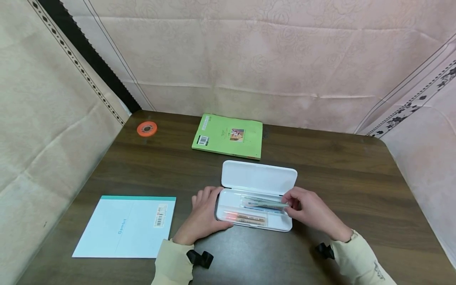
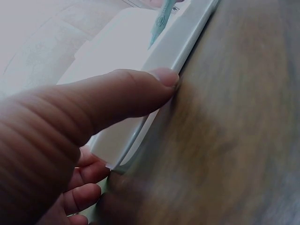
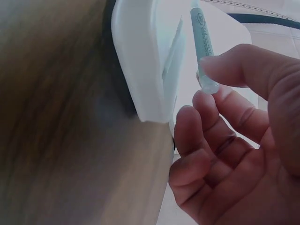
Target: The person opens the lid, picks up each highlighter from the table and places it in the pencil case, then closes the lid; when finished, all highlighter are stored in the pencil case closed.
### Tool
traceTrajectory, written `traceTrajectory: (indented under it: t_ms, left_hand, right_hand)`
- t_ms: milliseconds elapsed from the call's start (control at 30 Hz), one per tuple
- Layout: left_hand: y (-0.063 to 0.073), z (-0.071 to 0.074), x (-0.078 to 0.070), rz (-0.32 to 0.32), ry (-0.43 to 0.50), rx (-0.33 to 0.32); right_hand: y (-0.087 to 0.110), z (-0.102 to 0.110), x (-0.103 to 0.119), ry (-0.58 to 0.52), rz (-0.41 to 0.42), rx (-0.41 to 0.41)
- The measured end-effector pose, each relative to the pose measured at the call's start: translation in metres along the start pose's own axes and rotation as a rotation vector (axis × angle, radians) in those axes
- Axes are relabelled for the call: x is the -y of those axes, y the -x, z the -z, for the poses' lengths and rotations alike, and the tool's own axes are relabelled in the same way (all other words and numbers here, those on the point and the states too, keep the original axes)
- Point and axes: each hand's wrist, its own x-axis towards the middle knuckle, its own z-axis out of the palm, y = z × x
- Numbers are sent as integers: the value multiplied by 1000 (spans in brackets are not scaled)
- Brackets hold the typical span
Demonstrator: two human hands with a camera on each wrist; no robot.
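Note:
An open white pencil case (image 1: 283, 225) lies on the table, its lid (image 1: 258, 176) tipped back. My left hand (image 1: 203, 215) holds its left end, with the thumb (image 2: 136, 91) on the front edge in the left wrist view and the other fingers around the end. Between the thumb and fingertips of my right hand (image 1: 310, 209) is a pale green pen (image 3: 202, 37), pinched by one end over the right part of the case. Orange-and-tan pens (image 1: 251, 219) lie along the front of the case inside. Clear packaging partly shows behind the held pen.
A light blue notebook (image 1: 117, 229) lies left of my left hand. Behind the case is a green book (image 1: 228, 136). An orange round disc (image 1: 147, 128) sits at the back left. Pale patterned cloth (image 1: 249, 59) hangs around the dark wooden table (image 1: 342, 170).

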Motion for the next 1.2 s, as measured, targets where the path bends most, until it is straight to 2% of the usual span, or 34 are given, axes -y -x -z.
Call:
traceTrajectory:
  t_ms: [400,567,900,1200]
  left_hand:
    - [0,0,0,-1,-3,-1]
    - [0,0,0,-2,-7,-2]
    - [0,0,0,-3,-9,-3]
    - [0,0,0,5,2,2]
  right_hand:
    - [0,3,3,-28,-3,-36]
    - [0,14,6,-23,-7,-67]
    - [-5,42,5,11,5,-197]
    - [-18,53,0,-2,-40,-232]
